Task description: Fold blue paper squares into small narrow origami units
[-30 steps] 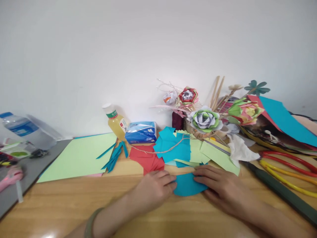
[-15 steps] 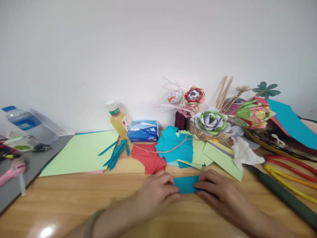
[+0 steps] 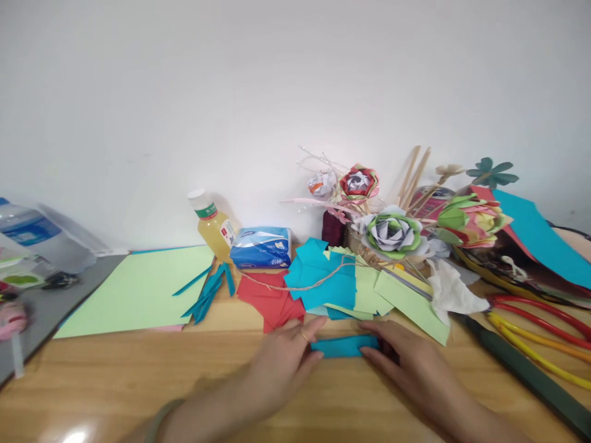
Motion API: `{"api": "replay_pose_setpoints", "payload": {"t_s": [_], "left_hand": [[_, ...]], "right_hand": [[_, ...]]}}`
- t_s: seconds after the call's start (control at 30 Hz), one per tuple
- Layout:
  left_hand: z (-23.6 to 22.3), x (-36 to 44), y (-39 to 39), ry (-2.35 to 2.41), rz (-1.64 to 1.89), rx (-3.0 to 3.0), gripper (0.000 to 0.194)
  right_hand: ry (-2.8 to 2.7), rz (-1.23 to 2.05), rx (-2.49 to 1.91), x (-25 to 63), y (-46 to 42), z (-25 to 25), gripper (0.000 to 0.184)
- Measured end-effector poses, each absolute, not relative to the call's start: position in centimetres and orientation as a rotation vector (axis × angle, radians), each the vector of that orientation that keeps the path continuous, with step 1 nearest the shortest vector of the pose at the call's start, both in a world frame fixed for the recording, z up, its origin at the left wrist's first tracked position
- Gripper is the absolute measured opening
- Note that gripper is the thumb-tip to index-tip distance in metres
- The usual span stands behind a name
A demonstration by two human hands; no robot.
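Note:
A folded blue piece of paper (image 3: 342, 346), narrow and lying crosswise, is between my two hands just over the wooden table. My left hand (image 3: 284, 357) grips its left end, thumb at the near edge and index finger stretched along the far side. At the right end, my right hand (image 3: 406, 354) pinches the paper between thumb and fingers; part of that end is hidden by the hand. Beyond the hands lie red paper pieces (image 3: 272, 301), a heap of blue paper pieces (image 3: 318, 280) and light green paper pieces (image 3: 409, 307).
Large green sheets (image 3: 133, 295) and blue paper strips (image 3: 207, 292) lie left. Behind stand a juice bottle (image 3: 212, 227), a tissue pack (image 3: 261, 248) and paper flowers (image 3: 392, 232). To the right are red-and-yellow-handled tools (image 3: 540, 317) and a dark green long tool (image 3: 521, 369).
The blue paper now looks narrower from front to back, and more of its length shows. My hands have moved slightly apart, and the view has shifted a little to the right.

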State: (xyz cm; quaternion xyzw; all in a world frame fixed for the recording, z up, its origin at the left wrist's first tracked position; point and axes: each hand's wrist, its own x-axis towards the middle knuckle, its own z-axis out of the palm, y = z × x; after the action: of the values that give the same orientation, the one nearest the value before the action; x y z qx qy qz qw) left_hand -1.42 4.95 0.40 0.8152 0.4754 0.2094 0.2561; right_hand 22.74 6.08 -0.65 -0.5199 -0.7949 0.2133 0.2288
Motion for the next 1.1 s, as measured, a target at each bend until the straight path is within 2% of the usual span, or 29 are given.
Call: {"api": "replay_pose_setpoints", "payload": {"t_s": [0.13,0.27,0.33,0.6,1.1], "left_hand": [[0.3,-1.0,4.6,1.377,0.596,2.124,0.042],[0.4,-0.7,3.9,1.439,0.635,2.088,0.015],[0.4,-0.6,3.6,1.394,0.682,2.141,0.010],[0.2,-0.8,3.3,1.206,0.902,2.219,0.015],[0.6,-0.5,3.1,1.269,0.868,2.321,0.020]], "right_hand": [[-2.160,0.669,-1.546,22.6,5.9,-0.3,0.020],[-2.158,0.794,-1.524,22.7,5.5,-0.3,0.011],[-2.159,0.814,-1.517,22.7,5.3,-0.4,0.009],[-2.127,0.869,-1.526,22.8,5.3,-0.5,0.009],[-2.221,0.692,-1.447,22.8,5.1,-0.8,0.010]]}}
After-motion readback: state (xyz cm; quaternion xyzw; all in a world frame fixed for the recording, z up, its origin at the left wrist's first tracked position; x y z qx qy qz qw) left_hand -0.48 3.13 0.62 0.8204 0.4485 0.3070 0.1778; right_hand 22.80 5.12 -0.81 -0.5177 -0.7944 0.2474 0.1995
